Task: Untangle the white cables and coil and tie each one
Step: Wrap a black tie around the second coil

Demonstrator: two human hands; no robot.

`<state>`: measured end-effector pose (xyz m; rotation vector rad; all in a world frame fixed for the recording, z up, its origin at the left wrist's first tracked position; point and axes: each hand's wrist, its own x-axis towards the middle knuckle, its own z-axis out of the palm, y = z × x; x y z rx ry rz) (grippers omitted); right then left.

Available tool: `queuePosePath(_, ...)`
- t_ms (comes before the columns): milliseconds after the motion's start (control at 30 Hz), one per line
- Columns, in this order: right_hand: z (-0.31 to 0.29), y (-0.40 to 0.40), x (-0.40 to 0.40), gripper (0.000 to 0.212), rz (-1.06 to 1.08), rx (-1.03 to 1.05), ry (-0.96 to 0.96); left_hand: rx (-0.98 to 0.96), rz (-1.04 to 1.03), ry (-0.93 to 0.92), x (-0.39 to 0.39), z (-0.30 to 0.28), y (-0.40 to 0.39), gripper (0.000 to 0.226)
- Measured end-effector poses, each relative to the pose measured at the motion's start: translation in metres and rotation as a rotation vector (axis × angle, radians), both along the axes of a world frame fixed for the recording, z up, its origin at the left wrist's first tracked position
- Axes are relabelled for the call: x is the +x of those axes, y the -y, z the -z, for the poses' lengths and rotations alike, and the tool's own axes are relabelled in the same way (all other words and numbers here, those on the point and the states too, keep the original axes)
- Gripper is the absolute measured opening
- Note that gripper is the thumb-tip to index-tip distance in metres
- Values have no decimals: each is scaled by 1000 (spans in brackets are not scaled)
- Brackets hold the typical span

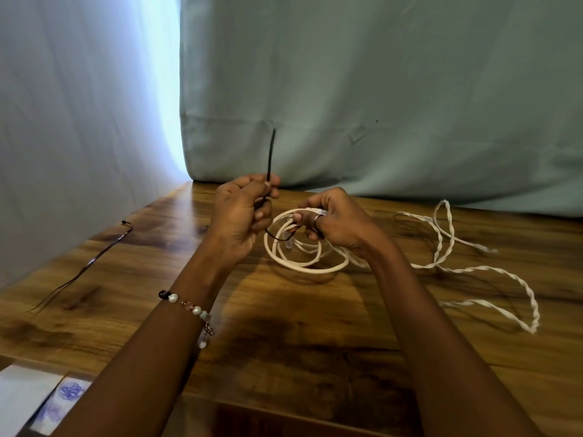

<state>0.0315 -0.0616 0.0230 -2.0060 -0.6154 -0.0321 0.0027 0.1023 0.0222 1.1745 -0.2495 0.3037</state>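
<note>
Desk (pixel 284 326): glossy wood-grain surface. Coiled cable (pixel 303 263): smooth white sheath. Backdrop curtain (pixel 378 89): matt cloth. Bracelet (pixel 189 307): glossy beads.

Right hand (pixel 331 220) perhaps hides coil's (pixel 303 266) top.

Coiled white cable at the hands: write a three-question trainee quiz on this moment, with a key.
1. True or false: the coiled white cable is already bound by a knotted tie.
2. Which hand holds the dark tie with its end pointing up? A left hand, B right hand, C neither.
3. Fill in: to the right on the wooden table lies a second white cable that looks ____, not coiled.

Key: 1 false, the tie only loops under the coil. 2 A; the right hand grips the coil. 3 twisted. A spare dark tie lies to the left.
</note>
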Motion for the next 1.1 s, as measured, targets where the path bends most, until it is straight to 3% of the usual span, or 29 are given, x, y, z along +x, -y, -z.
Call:
queuePosePath(133, 3, -1, 2, 15, -10, 79, 19, 305, -105, -14, 0, 8, 7, 21)
queuePosePath(300, 5, -1, 4, 21, 10, 162, 79, 456, -257, -15, 3, 15, 13, 17)
queuePosePath(433, 6, -3, 6, 22, 17, 201, 87, 449, -338, -57, 4, 18, 14, 17)
queuePosePath(600, 5, -5, 4, 25, 16, 194, 93, 540, -417, 37, 5, 23, 17, 28)
queuePosePath(1100, 5, -8, 2, 32, -38, 206, 118, 391, -382, -40, 1, 17, 14, 29)
